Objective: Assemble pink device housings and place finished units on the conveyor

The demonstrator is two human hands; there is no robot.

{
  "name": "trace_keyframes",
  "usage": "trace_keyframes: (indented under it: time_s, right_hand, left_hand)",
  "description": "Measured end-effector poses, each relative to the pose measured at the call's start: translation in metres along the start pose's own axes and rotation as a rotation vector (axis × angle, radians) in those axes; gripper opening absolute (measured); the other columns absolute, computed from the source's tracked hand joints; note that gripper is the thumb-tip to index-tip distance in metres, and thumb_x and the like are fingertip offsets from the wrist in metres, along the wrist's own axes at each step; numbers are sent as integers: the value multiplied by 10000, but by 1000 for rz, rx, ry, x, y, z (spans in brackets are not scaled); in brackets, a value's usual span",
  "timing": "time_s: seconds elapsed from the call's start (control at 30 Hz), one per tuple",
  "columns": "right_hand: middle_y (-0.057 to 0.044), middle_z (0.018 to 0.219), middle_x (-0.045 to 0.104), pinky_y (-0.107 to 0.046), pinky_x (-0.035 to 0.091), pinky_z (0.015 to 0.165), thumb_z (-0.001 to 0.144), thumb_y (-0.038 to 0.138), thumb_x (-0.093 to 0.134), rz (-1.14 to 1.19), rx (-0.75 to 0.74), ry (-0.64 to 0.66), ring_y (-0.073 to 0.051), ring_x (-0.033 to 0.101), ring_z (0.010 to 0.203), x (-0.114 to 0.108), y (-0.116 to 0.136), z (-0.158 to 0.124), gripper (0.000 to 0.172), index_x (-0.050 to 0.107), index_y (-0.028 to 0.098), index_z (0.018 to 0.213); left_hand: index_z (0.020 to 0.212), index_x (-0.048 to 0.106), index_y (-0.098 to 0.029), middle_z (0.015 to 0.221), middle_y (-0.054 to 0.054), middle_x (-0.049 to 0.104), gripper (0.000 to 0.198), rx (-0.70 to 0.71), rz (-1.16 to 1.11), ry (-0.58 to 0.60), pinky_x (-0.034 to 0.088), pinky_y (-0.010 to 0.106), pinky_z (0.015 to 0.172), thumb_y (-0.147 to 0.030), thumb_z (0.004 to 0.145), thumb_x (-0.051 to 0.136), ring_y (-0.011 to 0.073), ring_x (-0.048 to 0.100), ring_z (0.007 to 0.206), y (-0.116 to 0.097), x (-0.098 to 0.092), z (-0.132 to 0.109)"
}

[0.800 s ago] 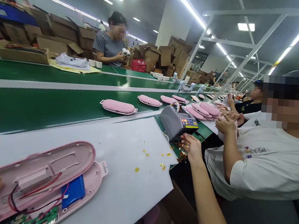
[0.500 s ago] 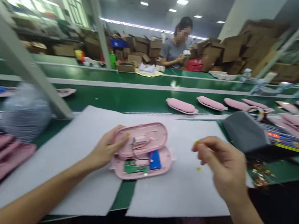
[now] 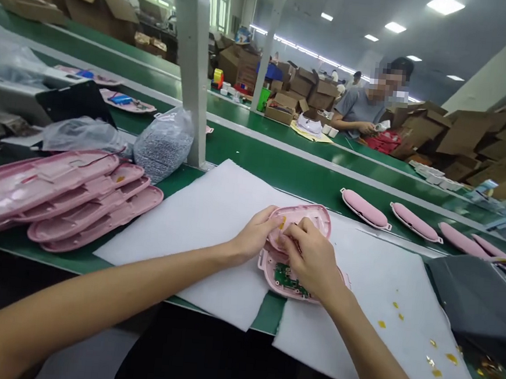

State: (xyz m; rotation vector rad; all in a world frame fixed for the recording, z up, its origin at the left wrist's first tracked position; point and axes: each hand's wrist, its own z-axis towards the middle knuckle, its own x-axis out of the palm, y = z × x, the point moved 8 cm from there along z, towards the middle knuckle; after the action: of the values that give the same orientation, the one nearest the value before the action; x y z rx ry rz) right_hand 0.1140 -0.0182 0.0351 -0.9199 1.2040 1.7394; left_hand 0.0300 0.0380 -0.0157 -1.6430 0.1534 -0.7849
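My left hand (image 3: 253, 236) grips the left edge of a pink shell half (image 3: 321, 216), its hollow inside facing up. A bit of yellow tape (image 3: 282, 221) shows in the hollow near my left thumb. Fingers closed, my right hand (image 3: 311, 255) reaches into this half; its fingertips hide most of the tape pinched there. Under both hands lies a second pink shell half (image 3: 267, 275) with a green circuit board (image 3: 287, 277). My right hand and wrist cover that half's right part.
White foam sheets (image 3: 216, 210) cover the bench. Loose yellow tape bits (image 3: 381, 324) lie at right, before a dark grey machine (image 3: 472, 294). Pink shells (image 3: 60, 192) are stacked at left near a metal post (image 3: 194, 91). Closed pink cases (image 3: 365, 209) line the far side; a person (image 3: 359, 110) works beyond.
My right hand has moved left from over the foam into the upper shell half, bringing the yellow tape piece. My left hand still holds that half. The view has turned left and tilted.
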Motion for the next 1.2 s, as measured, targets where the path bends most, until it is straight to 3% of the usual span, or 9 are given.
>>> trace_keyframes:
  time_s: [0.13,0.23,0.33,0.43,0.6,0.8,1.0,1.2]
  right_hand:
    - [-1,801,484,-242,288,563,927,282,481,-143,-40,-15,-111,441,669,8,7,0,199,575,195,776]
    - [-12,754,520,-254,265,540,898,368,541,-255,-20,-201,-130,471,686,1,5,-1,272,596,186,704]
    - [6,662,504,-264,262,517,798,528,641,-210,103,-338,-107,439,576,-11,-10,-5,435,551,175,560]
    - [17,690,519,-262,318,545,783,538,655,-16,146,-269,-98,443,565,-15,-24,-7,407,582,186,592]
    - [-3,790,515,-265,379,619,919,378,494,312,33,-60,-129,487,686,-20,-20,-8,234,611,207,808]
    - [-4,846,490,-257,346,609,941,269,444,45,-31,73,-116,475,700,-7,-4,-2,197,596,211,830]
    - [-23,821,510,-259,248,517,931,296,487,-248,-53,-43,-131,441,689,1,6,-1,200,608,192,811]
    - [-50,731,565,-297,237,536,890,385,557,-322,-1,-204,-178,479,710,-8,13,-2,299,623,183,681]
  left_hand:
    - [841,464,-171,732,-16,492,228,-11,-93,46,432,200,480,-386,844,539,102,501,567,-1,6,-6]
    - [859,485,-156,735,-8,493,221,33,-142,63,439,195,483,-370,827,533,101,503,577,-6,8,-9]
    - [937,514,-147,804,14,539,265,22,-142,75,477,208,517,-354,790,591,125,550,646,-6,8,-10]
    - [942,531,-142,803,18,562,282,17,-143,76,485,208,517,-331,759,633,127,563,644,-5,7,-9]
    - [938,562,-135,774,25,572,240,12,-152,80,499,212,522,-317,787,607,124,558,629,0,9,-5]
    - [893,527,-152,754,8,537,253,-17,-149,77,545,297,510,-360,778,615,148,562,612,5,10,-4]
    - [817,481,-153,720,-15,497,249,24,-147,73,472,218,507,-349,768,626,112,531,584,-4,14,-12]
    - [839,527,-131,756,19,540,210,127,-169,90,420,226,554,-323,768,573,121,519,636,-15,15,-17]
